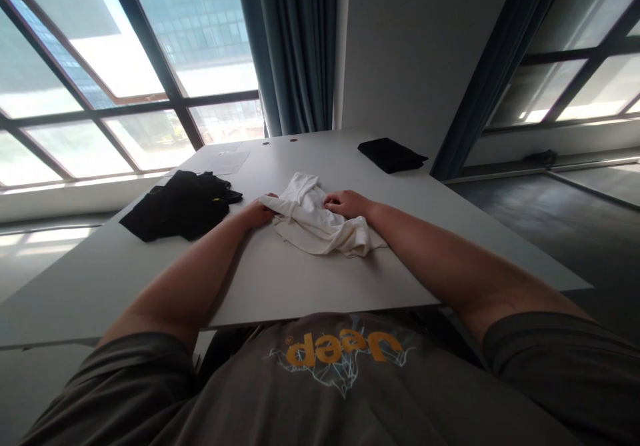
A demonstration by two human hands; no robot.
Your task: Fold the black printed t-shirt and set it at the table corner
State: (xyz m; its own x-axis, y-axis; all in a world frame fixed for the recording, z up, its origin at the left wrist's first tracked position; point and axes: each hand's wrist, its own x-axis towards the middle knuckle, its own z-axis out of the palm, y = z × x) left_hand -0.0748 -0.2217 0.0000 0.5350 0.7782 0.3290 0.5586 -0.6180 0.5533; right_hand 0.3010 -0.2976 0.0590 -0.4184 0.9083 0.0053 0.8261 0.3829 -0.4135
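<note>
A crumpled white garment (313, 216) lies on the white table in front of me, its folds bunched up so that its exact kind cannot be made out. At its left edge, my left hand (260, 211) is closed on the cloth, with part of the fingers covered by a fold. My right hand (350, 203) rests at the garment's upper right side, fingers curled and pinching the fabric. A bunched end of the cloth lies beside my right forearm, nearer to me.
On the table's left side is a loose heap of black clothing (183, 206). A folded black garment (393, 155) sits at the far right. Paper sheets (233, 161) lie at the back left. The white table (320, 293) has its front edge against my body.
</note>
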